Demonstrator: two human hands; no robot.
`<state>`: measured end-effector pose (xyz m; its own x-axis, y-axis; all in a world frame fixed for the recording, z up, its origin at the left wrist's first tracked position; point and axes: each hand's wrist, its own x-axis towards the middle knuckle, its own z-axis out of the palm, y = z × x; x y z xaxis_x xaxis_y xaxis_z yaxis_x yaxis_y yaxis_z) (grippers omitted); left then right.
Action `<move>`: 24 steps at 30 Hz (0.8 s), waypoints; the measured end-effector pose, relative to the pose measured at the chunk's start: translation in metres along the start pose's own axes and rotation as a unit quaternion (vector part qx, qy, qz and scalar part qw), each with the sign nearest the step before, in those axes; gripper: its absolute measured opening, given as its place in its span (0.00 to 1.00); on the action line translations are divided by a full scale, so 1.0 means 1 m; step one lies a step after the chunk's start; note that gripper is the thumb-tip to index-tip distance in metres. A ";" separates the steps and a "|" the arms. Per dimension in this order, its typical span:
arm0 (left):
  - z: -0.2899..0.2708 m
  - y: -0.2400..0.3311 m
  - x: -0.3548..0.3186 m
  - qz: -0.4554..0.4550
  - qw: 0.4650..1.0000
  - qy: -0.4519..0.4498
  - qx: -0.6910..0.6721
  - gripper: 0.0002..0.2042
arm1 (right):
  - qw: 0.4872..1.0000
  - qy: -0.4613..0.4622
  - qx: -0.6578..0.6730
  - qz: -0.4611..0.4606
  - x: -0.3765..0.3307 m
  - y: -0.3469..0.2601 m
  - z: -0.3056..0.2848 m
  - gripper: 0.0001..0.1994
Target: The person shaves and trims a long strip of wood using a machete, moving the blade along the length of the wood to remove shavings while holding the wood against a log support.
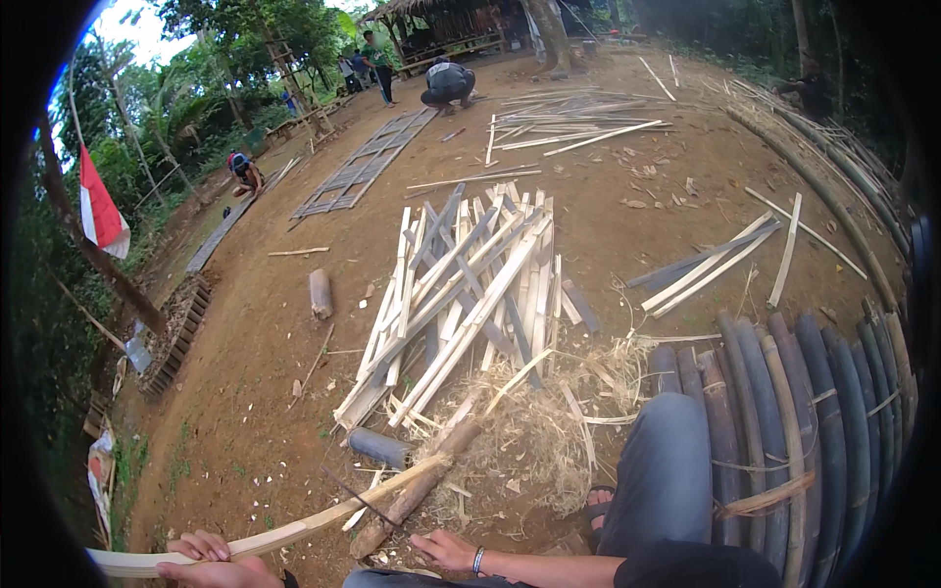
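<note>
At the lower left, my left hand (pixel 218 561) is closed round a long pale bamboo strip (pixel 294 529). The strip slants up to the right and rests across a short log (pixel 412 500) lying on the ground. My right hand (pixel 446 551), with a band at its wrist, grips a knife whose handle is mostly hidden by the fingers. Its thin dark blade (pixel 361 498) points up to the left and crosses the strip near the log. Fine bamboo shavings (pixel 549 441) are strewn just beyond and to the right of the log.
A heap of split bamboo strips (pixel 470 284) lies ahead. Tied bamboo poles (pixel 833 421) stand beside my bent knee (pixel 662 470) on the right. Short bamboo pieces (pixel 380 448) litter the dirt. Farther off are a lattice frame (pixel 365 162) and several people, one person crouching (pixel 448 83).
</note>
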<state>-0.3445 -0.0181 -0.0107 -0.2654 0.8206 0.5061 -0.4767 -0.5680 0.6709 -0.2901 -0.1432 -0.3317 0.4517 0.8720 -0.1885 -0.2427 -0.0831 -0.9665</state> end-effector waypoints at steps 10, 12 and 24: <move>0.012 -0.002 -0.008 -0.010 1.000 0.005 -0.005 0.23 | 0.983 0.002 0.152 0.106 0.014 0.042 -0.009 0.36; 0.016 0.000 -0.006 -0.013 1.000 0.006 -0.008 0.23 | 0.999 0.046 0.030 0.001 0.018 0.060 -0.013 0.36; 0.019 -0.005 0.003 -0.010 1.000 0.009 -0.006 0.23 | 0.996 0.067 0.038 0.043 0.025 0.071 -0.026 0.34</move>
<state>-0.3271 -0.0144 -0.0026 -0.2711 0.8332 0.4820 -0.4927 -0.5503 0.6741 -0.2733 -0.1399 -0.4097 0.5357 0.7907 -0.2962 -0.3468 -0.1138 -0.9310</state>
